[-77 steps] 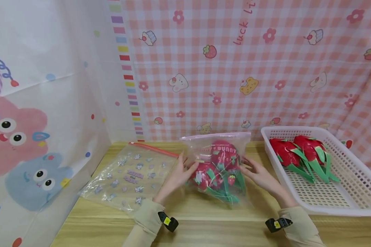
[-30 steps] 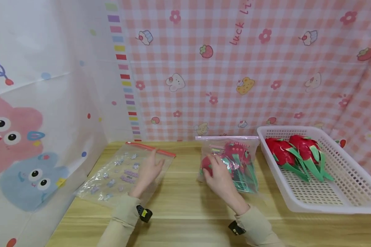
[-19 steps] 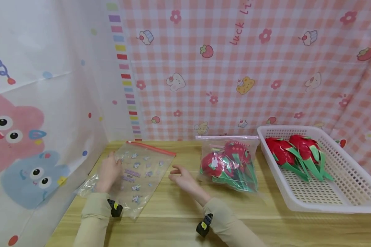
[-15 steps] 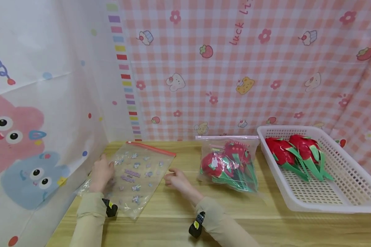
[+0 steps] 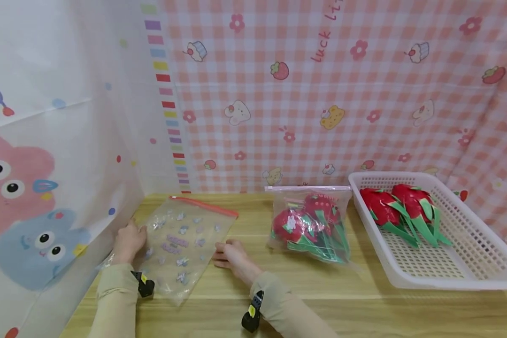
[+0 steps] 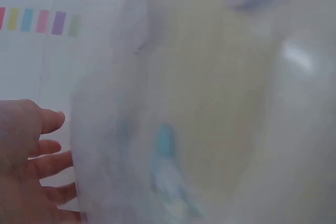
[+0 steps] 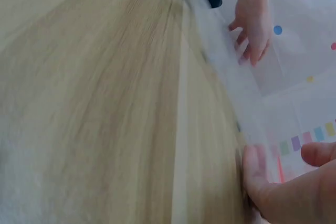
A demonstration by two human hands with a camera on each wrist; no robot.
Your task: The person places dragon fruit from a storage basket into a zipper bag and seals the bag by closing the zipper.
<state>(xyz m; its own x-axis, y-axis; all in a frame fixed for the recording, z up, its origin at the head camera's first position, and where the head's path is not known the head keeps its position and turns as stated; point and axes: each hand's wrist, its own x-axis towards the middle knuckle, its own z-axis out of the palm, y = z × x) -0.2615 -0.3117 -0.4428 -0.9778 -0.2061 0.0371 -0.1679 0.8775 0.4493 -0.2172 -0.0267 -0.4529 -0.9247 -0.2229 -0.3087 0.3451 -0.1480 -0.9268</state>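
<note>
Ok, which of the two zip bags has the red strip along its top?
The bag between the left hand and right hand; its orange-red strip sets it apart, whereas the filled bag beside the white basket has a lilac strip.

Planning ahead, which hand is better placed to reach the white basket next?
Probably the right hand: it is at the right side of the red-zip bag, nearer the white basket; the left hand is at the bag's left.

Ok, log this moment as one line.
Left hand: at left side of red-zip bag | right hand: at its right edge | pink-zip bag: holds red fruits | white basket: two more fruits
</note>
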